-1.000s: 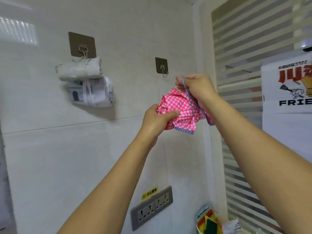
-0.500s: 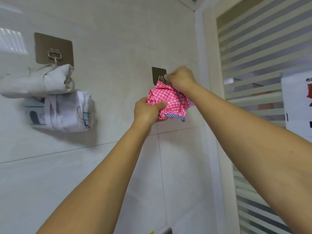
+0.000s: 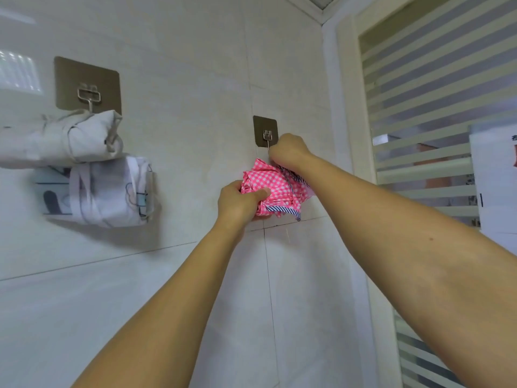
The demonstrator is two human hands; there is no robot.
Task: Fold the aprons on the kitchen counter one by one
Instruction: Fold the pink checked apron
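Right hand: fingers curled into a tight fist, tips hidden against the wall. The striped tie runs up into the fist, so we judge it pinched there, though we cannot see the contact itself. The steel hook sits immediately above and left of these knuckles, its lower tip touching or covered by them; we cannot tell if the tie is on it.

Left hand: fingers wrapped behind the pink apron, thumb pressed across its front. It carries the bundle from below and left.

The apron is a crumpled gingham bundle, held off the counter against the wall tile, directly below the right fist. Its long axis slants down to the right.

Key relation: hook above tie, right hand nearer. The tie must pass up and over the tip.

Both forearms reach up and forward, the right one crossing from the lower right.

Far left of both hands, a second hook holds a white bundle and a printed bundle.
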